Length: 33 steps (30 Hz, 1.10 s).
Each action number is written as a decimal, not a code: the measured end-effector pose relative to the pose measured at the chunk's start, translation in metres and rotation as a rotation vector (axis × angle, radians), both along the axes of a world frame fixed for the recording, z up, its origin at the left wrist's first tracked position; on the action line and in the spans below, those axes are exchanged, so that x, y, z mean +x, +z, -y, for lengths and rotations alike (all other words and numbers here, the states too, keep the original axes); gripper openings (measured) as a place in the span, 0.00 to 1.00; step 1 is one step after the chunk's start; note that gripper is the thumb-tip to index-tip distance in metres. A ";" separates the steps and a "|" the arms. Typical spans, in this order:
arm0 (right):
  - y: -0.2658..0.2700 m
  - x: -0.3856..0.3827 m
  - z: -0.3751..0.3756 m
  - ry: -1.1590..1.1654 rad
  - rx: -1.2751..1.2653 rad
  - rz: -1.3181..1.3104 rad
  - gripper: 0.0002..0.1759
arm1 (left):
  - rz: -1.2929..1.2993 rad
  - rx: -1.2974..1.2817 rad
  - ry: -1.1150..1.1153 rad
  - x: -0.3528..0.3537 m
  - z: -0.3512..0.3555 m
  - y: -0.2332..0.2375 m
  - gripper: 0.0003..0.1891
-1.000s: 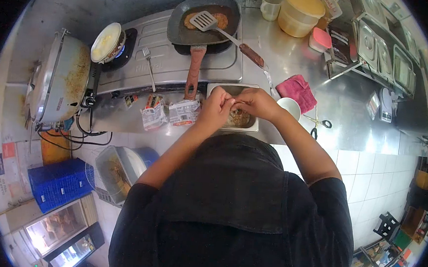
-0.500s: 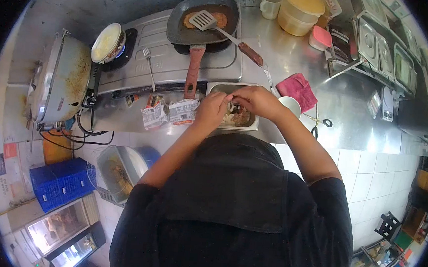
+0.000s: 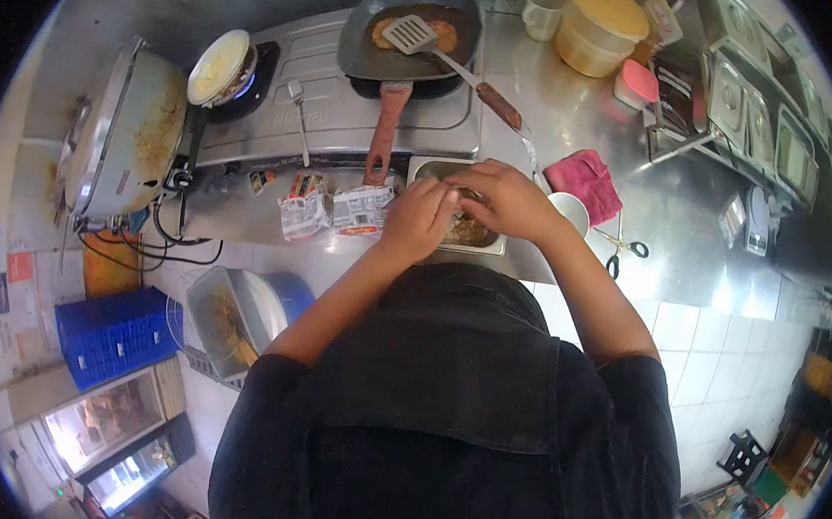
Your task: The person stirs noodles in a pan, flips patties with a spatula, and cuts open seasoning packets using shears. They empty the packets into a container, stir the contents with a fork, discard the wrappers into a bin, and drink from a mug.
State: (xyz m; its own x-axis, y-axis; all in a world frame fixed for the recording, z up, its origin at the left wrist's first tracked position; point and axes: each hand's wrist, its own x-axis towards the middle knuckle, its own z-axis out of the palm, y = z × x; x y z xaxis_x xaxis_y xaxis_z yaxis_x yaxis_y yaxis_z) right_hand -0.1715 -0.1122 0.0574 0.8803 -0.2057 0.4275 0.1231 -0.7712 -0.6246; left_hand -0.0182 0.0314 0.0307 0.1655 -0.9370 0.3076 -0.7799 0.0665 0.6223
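A rectangular metal tray with crumbly, light and brown food in it sits at the counter's front edge. Over its left part is my left hand, fingers bent. My right hand reaches across the tray from the right, its fingertips beside those of my left hand. Whatever lies between the fingers is too small or hidden to make out. Left of the tray lie two printed packets. A white bowl stands just right of my right hand.
Behind are a square pan with a patty and slotted spatula, a small pot over a blue flame, and a fork. Rightward lie a red cloth, scissors and lidded tubs.
The whole view has shifted slightly. Both hands have changed finger pose over the tray; the dark gap seen between their fingertips is now mostly covered.
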 end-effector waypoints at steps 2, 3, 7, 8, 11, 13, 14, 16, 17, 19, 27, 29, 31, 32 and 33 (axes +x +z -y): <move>-0.001 0.001 -0.002 -0.035 -0.037 -0.119 0.14 | -0.047 -0.023 -0.013 -0.003 -0.004 0.007 0.15; -0.006 0.002 -0.004 -0.015 -0.035 -0.115 0.14 | -0.043 -0.021 0.006 -0.001 -0.009 0.008 0.15; -0.008 -0.002 -0.022 -0.223 0.248 -0.145 0.12 | -0.116 0.106 0.170 0.007 -0.045 0.001 0.13; -0.019 -0.004 -0.023 -0.300 0.378 -0.162 0.12 | -0.207 0.133 0.263 0.015 -0.055 -0.004 0.14; -0.037 -0.008 -0.023 -0.398 0.536 -0.186 0.11 | 0.001 0.353 0.433 0.047 -0.074 -0.007 0.16; -0.036 -0.010 -0.026 -0.451 0.601 -0.196 0.10 | 0.151 0.343 0.444 0.068 -0.078 -0.020 0.24; -0.031 -0.012 -0.026 -0.440 0.620 -0.275 0.10 | 0.165 0.383 0.430 0.073 -0.076 -0.017 0.27; -0.032 -0.010 -0.034 -0.452 0.670 -0.231 0.09 | 0.147 0.549 0.401 0.082 -0.064 -0.010 0.34; -0.031 -0.008 -0.037 -0.471 0.717 -0.182 0.09 | 0.146 0.547 0.403 0.084 -0.060 -0.012 0.34; -0.027 -0.005 -0.043 -0.490 0.707 -0.194 0.10 | 0.239 0.671 0.330 0.091 -0.056 -0.020 0.33; -0.003 0.030 -0.098 -0.525 0.712 -0.048 0.15 | -0.158 0.403 0.227 0.129 -0.082 -0.031 0.13; 0.004 0.047 -0.113 -0.541 0.598 -0.149 0.16 | -0.388 0.366 0.143 0.139 -0.090 -0.026 0.10; 0.010 0.066 -0.123 -0.571 0.548 -0.182 0.15 | -0.454 0.337 0.096 0.150 -0.098 -0.036 0.09; 0.008 0.075 -0.127 -0.568 0.567 -0.162 0.14 | -0.519 0.311 0.064 0.156 -0.101 -0.041 0.08; 0.005 0.084 -0.132 -0.563 0.587 -0.144 0.14 | -0.522 0.308 0.053 0.160 -0.104 -0.034 0.08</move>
